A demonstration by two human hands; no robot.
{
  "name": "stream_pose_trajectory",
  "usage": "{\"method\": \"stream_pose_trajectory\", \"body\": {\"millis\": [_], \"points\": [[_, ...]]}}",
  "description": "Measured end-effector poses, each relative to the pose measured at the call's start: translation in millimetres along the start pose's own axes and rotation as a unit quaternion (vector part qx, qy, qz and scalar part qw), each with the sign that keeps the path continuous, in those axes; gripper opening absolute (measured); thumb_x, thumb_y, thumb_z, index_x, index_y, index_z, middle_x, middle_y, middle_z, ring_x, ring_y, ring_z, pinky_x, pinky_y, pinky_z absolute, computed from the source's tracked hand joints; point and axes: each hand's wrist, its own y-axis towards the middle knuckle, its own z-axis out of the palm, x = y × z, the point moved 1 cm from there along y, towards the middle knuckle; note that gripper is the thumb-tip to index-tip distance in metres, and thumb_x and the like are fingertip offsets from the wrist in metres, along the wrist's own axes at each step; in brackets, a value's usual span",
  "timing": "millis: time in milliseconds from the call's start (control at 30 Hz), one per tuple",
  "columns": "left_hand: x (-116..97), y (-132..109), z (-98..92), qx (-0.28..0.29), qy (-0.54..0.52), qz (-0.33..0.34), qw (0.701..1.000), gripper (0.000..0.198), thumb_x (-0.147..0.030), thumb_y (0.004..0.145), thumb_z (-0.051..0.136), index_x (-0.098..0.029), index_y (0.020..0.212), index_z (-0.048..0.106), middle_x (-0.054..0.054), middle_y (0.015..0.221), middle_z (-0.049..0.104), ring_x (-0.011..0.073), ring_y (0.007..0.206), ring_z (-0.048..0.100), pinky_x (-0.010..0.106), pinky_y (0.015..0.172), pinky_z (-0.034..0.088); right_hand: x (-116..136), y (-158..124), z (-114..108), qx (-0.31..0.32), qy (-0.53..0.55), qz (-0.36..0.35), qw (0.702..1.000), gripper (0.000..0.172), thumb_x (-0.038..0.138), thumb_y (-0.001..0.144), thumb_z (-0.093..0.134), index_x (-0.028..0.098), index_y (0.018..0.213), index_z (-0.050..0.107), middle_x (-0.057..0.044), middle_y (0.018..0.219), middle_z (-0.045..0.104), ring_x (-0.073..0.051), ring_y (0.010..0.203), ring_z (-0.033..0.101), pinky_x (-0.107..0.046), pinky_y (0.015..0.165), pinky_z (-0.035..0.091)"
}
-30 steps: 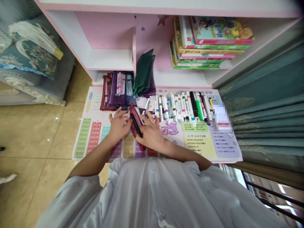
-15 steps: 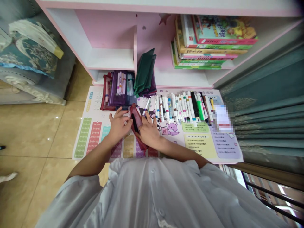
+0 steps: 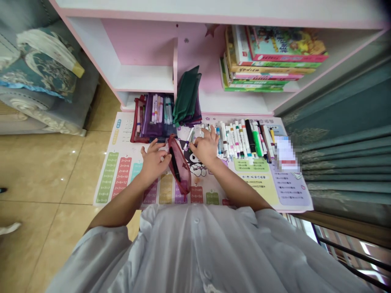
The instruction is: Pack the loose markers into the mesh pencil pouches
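A red mesh pencil pouch (image 3: 185, 173) lies slantwise on the printed desk mat, its mouth gaping and a dark pen inside. Thumb and finger of my left hand (image 3: 155, 159) pinch the pouch's left edge near the top. Over the left end of a row of markers (image 3: 235, 138) is my right hand (image 3: 206, 147), fingers apart and covering several of them. No marker shows in its grasp. Just left of that hand a loose pen (image 3: 189, 138) rests on the mat.
Filled mesh pouches (image 3: 155, 116) and folded green pouches (image 3: 187, 97) sit at the shelf's foot. Stacked books (image 3: 271, 67) stand on the shelf, right. A blurred phone-like object (image 3: 286, 154) lies right of the markers; a curtain (image 3: 342, 130) hangs beyond.
My right hand has left the red pouch and moved right and up to the markers. My left hand stays at the pouch's edge.
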Motion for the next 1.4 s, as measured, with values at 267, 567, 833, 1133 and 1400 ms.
{"method": "stream_pose_trajectory", "body": {"millis": [267,567,833,1133,1400], "points": [[1.4,0.2,0.7,0.003,-0.005,-0.003,1.0,0.021,-0.028,0.085,0.06,-0.021,0.066,0.065,0.006,0.134,0.065,0.0322,0.145,0.039,0.071,0.115,0.016,2.8,6.0,10.2,0.062,-0.049,0.016,0.997,0.035,0.035,0.085,0.06,0.009,0.1,0.078,-0.021,0.151,0.046,-0.043,0.151,0.018,-0.066,0.117,0.021],[-0.4,-0.1,-1.0,0.005,-0.009,-0.001,1.0,0.023,-0.031,0.085,0.058,-0.021,0.066,0.066,0.006,0.133,0.065,0.0335,0.145,0.039,0.071,0.115,0.017,-0.5,-2.6,4.0,0.051,-0.015,-0.002,0.999,0.024,0.028,0.08,0.062,0.011,0.086,0.078,-0.02,0.15,0.048,-0.042,0.15,0.021,-0.068,0.116,0.021],[-1.5,0.4,-1.8,0.005,-0.001,-0.001,1.0,0.022,-0.03,0.085,0.058,-0.021,0.065,0.066,0.006,0.133,0.065,0.0328,0.144,0.041,0.071,0.114,0.018,10.4,-25.3,-30.2,-0.006,0.05,-0.029,0.998,0.015,0.024,0.073,0.063,0.016,0.063,0.072,-0.015,0.147,0.053,-0.043,0.148,0.027,-0.068,0.113,0.025],[-5.2,-0.2,-4.3,0.008,0.0,0.005,1.0,0.025,-0.029,0.085,0.056,-0.02,0.064,0.066,0.006,0.132,0.066,0.0343,0.144,0.039,0.073,0.113,0.017,37.6,-60.7,-56.4,0.027,0.091,-0.131,0.987,0.016,0.023,0.074,0.062,0.017,0.061,0.07,-0.015,0.15,0.05,-0.042,0.151,0.022,-0.064,0.115,0.024],[-3.4,0.1,-3.5,0.001,-0.003,0.007,1.0,0.025,-0.028,0.084,0.058,-0.021,0.062,0.064,0.006,0.132,0.066,0.032,0.144,0.041,0.073,0.114,0.016,50.0,-66.8,-38.3,0.132,0.02,-0.14,0.981,0.023,0.024,0.08,0.06,0.014,0.086,0.079,-0.019,0.154,0.045,-0.045,0.15,0.022,-0.071,0.114,0.021]]}}
